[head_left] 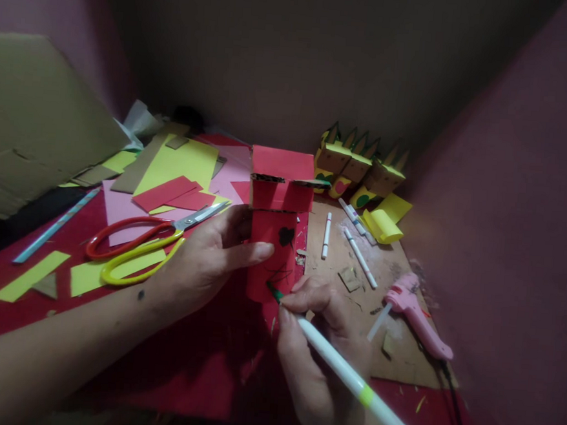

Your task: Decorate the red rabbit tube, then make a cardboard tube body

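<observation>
My left hand [212,259] grips a red cardboard figure [282,180] from its left side, thumb across the front. The figure stands upright, with a box-like top, a slot showing brown cardboard edges, and a dark heart-like mark with thin lines on the lower front. In my right hand [323,345] is a white marker [345,369] with a yellow-green band. Its green tip touches or nearly touches the figure's lower front, beside the drawn lines. The fingers of my left hand behind the figure are partly hidden.
Scissors [135,247] with red and yellow handles lie left, among paper pieces [180,166]. Right, a cardboard sheet [322,273] bears loose markers [360,257] and a pink glue gun [417,312] with a cord. Several yellow-and-brown figures [350,162] stand behind.
</observation>
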Demonstrator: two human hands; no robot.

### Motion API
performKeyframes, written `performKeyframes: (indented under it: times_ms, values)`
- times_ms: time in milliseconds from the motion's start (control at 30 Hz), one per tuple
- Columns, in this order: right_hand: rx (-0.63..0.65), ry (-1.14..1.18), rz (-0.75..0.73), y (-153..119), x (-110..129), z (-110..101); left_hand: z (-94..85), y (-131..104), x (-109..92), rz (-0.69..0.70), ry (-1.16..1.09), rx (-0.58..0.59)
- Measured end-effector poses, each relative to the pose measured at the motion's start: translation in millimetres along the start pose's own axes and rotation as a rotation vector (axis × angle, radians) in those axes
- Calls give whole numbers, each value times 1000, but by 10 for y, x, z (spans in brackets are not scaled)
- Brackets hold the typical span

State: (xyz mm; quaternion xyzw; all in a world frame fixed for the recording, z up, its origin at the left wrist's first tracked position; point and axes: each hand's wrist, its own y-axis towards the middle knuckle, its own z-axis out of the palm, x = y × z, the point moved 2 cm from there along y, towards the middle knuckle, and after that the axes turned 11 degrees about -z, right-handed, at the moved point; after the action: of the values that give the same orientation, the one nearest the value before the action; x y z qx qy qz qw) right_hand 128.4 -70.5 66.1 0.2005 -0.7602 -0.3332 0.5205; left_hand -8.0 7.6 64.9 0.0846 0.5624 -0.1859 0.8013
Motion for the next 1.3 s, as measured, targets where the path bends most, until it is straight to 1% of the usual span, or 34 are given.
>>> performKeyframes:
  times_ms: [133, 333, 567, 733, 967, 1167, 1300]
  values:
    - [22, 3, -3, 0, 18, -2, 3, 0, 5, 19, -9, 29]
    - [-31, 48, -12, 14, 2, -17, -1, -1, 14, 43, 36, 64]
    - [-7, 47, -14, 15, -3, 12, 5, -23, 17, 55, 60, 79]
    - [-10, 13, -23, 1, -17, 32, 18, -9, 16, 40, 37, 63]
    - [29, -14, -63, -10, -25, 31, 42, -23, -12, 22, 32, 15]
    - [4, -26, -44, -16, -34, 12, 22, -18, -7, 21, 42, 8]
    - [-20, -20, -29, 2, -35, 5, 5, -18, -9, 30, 75, -22]
